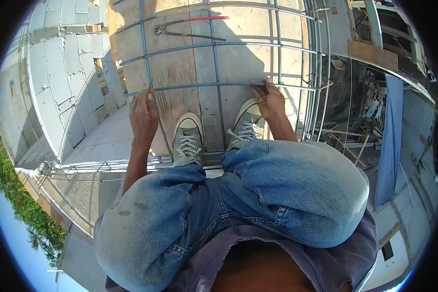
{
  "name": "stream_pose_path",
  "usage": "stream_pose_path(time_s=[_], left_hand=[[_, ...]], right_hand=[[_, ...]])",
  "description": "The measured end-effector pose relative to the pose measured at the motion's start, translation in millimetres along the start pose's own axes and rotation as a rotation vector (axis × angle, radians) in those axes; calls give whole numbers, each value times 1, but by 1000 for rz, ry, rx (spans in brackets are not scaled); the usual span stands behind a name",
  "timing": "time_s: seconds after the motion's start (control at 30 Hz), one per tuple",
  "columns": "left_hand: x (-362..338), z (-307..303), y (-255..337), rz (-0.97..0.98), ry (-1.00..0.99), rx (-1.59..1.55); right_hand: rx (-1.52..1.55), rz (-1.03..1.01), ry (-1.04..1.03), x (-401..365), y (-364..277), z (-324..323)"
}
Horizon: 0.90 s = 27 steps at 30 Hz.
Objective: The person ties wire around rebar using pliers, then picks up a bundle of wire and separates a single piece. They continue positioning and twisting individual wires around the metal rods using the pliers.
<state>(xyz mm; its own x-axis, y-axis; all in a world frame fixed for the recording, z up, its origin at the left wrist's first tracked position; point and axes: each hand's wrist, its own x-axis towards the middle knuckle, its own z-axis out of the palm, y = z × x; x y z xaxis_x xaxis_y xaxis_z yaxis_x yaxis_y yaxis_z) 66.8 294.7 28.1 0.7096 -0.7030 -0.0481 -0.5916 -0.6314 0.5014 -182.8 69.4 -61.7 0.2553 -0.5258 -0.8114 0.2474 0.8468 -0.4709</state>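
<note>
A grid of steel rebar [190, 47] lies over plywood boards between and beyond my feet. My left hand [144, 114] is closed at the left end of the nearest cross rebar [194, 86], where it meets a lengthwise bar. Farther right, my right hand [271, 100] pinches the same cross rebar with thumb and fingers. End-cutting pincers [190, 35] lie opened on the boards under the grid's far part; one handle has a red grip, the other is bare.
My grey canvas shoes [187, 143] stand on the plywood [173, 104]. A bundle of long bars [316, 73] runs along the right. Block walls [58, 73] lie at the left, and a drop with scrap wood [362, 146] and a blue cloth [390, 141] at the right.
</note>
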Motion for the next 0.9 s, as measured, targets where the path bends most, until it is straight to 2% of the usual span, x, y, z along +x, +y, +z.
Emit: stream_pose_path(time_s=[0.1, 0.23, 0.37, 0.47, 0.53, 0.67, 0.9], left_hand=[[20, 20, -61, 53, 36, 151], [15, 29, -70, 69, -8, 368], [-2, 34, -66, -8, -34, 341], [-4, 34, -72, 24, -8, 306], [1, 35, -79, 54, -63, 177], [-2, 38, -78, -41, -105, 117], [-3, 47, -71, -11, -31, 83]], right_hand=[[35, -13, 44, -7, -1, 10], [25, -45, 78, -8, 6, 5], [-42, -128, 168, -11, 15, 6], [-80, -110, 221, -15, 12, 10], [-208, -128, 240, -17, 9, 13], [-210, -135, 278, -15, 11, 16], [-195, -166, 375, -10, 11, 13]])
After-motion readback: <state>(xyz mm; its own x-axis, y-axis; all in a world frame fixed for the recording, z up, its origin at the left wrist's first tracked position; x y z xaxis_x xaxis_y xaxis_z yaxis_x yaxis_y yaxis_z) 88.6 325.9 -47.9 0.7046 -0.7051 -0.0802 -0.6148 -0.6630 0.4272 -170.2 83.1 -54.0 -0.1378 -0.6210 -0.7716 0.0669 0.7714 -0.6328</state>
